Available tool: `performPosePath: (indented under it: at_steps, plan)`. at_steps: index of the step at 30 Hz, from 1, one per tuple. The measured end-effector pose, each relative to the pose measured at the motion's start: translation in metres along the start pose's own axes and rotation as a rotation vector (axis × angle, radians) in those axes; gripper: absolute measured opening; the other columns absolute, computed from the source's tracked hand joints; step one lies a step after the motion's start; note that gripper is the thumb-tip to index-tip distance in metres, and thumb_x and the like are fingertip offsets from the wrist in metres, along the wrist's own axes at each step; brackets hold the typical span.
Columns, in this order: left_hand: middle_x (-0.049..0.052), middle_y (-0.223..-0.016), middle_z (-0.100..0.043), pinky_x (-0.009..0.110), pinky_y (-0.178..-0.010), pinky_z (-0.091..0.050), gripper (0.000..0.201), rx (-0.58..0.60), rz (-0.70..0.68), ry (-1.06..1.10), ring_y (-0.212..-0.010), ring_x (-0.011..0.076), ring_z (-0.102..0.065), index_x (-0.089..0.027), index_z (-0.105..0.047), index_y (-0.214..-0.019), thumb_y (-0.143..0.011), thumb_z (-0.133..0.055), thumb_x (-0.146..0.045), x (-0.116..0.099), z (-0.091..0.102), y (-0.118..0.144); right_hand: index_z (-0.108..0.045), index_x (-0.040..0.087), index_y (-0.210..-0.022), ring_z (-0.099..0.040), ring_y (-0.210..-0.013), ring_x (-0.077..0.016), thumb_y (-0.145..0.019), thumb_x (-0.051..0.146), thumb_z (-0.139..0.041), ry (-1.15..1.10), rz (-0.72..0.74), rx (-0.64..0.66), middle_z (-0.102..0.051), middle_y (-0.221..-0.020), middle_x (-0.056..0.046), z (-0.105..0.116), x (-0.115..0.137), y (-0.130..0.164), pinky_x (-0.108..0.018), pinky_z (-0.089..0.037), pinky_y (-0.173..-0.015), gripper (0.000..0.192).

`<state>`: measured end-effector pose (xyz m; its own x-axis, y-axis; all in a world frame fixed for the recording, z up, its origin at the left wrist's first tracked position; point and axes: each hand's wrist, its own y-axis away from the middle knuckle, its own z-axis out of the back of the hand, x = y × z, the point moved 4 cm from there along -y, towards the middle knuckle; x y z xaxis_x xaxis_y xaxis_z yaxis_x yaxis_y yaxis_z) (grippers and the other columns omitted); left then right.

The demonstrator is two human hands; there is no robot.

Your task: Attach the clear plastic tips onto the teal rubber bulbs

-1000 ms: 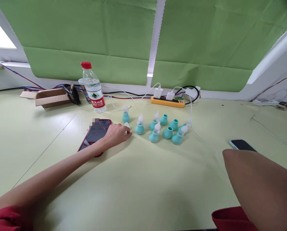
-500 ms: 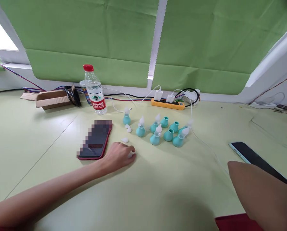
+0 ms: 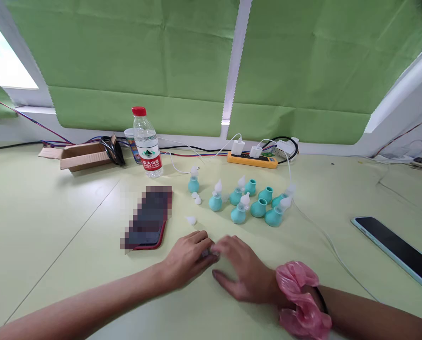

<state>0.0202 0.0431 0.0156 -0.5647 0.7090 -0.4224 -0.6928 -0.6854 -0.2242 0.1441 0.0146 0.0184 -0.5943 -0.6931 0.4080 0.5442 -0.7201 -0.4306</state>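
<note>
Hands meet on the worktop (image 3: 90, 208): left hand (image 3: 187, 257) and right hand (image 3: 244, 274) pinch one small white tip (image 3: 211, 254) together; weak grip could let it roll toward the phone (image 3: 150, 218)

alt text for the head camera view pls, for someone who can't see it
Left hand and right hand meet over a small white piece on a pale green table. Behind them stand teal bulbs, a red phone and a water bottle.
</note>
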Motion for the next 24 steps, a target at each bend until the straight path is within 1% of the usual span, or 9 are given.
performPosePath:
  at_steps: [3, 7, 11, 14, 16, 18, 20, 22, 24]
  plan:
    - [0.004, -0.075, -0.052, 0.023, -0.062, -0.040, 0.015, -0.010, 0.008, 0.102, -0.071, 0.0135, -0.050, -0.017, -0.054, -0.079, -0.082, -0.040, -0.023, 0.003, 0.001, -0.001, -0.050, 0.018, -0.085, -0.049, -0.068, -0.0143, -0.071, 0.024, -0.054, -0.028, -0.069, 0.017, -0.053, -0.072, -0.002, -0.005, -0.008, -0.013, -0.027, -0.041, -0.063, 0.016]
    - [0.004, -0.079, -0.051, 0.024, -0.063, -0.040, 0.009, -0.028, 0.044, 0.116, -0.074, 0.0143, -0.048, -0.018, -0.048, -0.081, -0.082, -0.042, -0.024, 0.007, 0.001, -0.001, -0.048, 0.018, -0.070, -0.046, -0.062, -0.0133, -0.069, 0.023, -0.053, -0.023, -0.043, 0.040, -0.050, -0.065, 0.000, -0.009, -0.013, -0.018, -0.026, -0.036, -0.058, 0.007]
    - [0.007, -0.086, -0.048, 0.028, -0.065, -0.042, 0.008, -0.049, 0.047, 0.029, -0.078, 0.0167, -0.046, -0.017, -0.042, -0.083, -0.081, -0.043, -0.024, 0.008, 0.004, -0.003, -0.053, 0.017, -0.073, -0.045, -0.059, -0.0124, -0.075, 0.022, -0.050, -0.010, -0.012, 0.067, -0.050, -0.059, 0.001, -0.012, -0.015, -0.016, -0.026, -0.035, -0.058, 0.006]
    - [0.008, -0.087, -0.046, 0.029, -0.067, -0.042, 0.009, -0.052, 0.010, -0.025, -0.079, 0.0172, -0.045, -0.016, -0.042, -0.083, -0.082, -0.040, -0.024, 0.008, 0.007, -0.001, -0.053, 0.017, -0.070, -0.046, -0.059, -0.0125, -0.075, 0.020, -0.049, -0.054, -0.024, 0.038, -0.051, -0.059, 0.000, -0.011, -0.016, -0.016, -0.025, -0.036, -0.058, 0.007]
    - [0.008, -0.089, -0.045, 0.030, -0.069, -0.041, 0.010, -0.087, -0.010, -0.058, -0.081, 0.0175, -0.045, -0.016, -0.043, -0.086, -0.082, -0.039, -0.025, 0.008, 0.011, 0.003, -0.053, 0.017, -0.071, -0.047, -0.059, -0.0123, -0.074, 0.016, -0.048, -0.092, -0.055, 0.006, -0.051, -0.060, 0.000, -0.010, -0.019, -0.016, -0.025, -0.036, -0.057, 0.006]
    - [0.009, -0.090, -0.046, 0.030, -0.068, -0.041, 0.013, -0.148, 0.001, -0.106, -0.081, 0.0184, -0.046, -0.016, -0.044, -0.089, -0.079, -0.042, -0.025, 0.009, 0.016, 0.009, -0.052, 0.017, -0.074, -0.047, -0.059, -0.0120, -0.071, 0.012, -0.047, -0.109, -0.087, -0.020, -0.051, -0.061, 0.000, -0.009, -0.021, -0.015, -0.024, -0.037, -0.056, 0.007]
    - [0.008, -0.085, -0.048, 0.028, -0.060, -0.041, 0.016, -0.183, 0.033, -0.143, -0.077, 0.0183, -0.047, -0.017, -0.046, -0.089, -0.076, -0.045, -0.025, 0.011, 0.017, 0.015, -0.051, 0.017, -0.076, -0.047, -0.059, -0.0117, -0.069, 0.010, -0.047, -0.113, -0.106, -0.030, -0.051, -0.062, 0.000, -0.008, -0.021, -0.014, -0.024, -0.037, -0.056, 0.010]
    - [0.006, -0.078, -0.050, 0.026, -0.055, -0.040, 0.016, -0.182, 0.049, -0.133, -0.070, 0.0165, -0.048, -0.017, -0.047, -0.090, -0.075, -0.045, -0.025, 0.012, 0.016, 0.018, -0.051, 0.017, -0.077, -0.047, -0.058, -0.0113, -0.069, 0.010, -0.046, -0.127, -0.120, -0.043, -0.051, -0.062, 0.000, -0.006, -0.021, -0.014, -0.024, -0.037, -0.055, 0.012]
    - [0.005, -0.075, -0.053, 0.025, -0.056, -0.040, 0.018, -0.175, 0.038, -0.079, -0.068, 0.0150, -0.049, -0.017, -0.048, -0.095, -0.079, -0.044, -0.024, 0.014, 0.014, 0.018, -0.050, 0.017, -0.078, -0.046, -0.056, -0.0103, -0.070, 0.011, -0.046, -0.183, -0.138, -0.060, -0.050, -0.062, 0.001, -0.005, -0.021, -0.017, -0.023, -0.038, -0.054, 0.011]
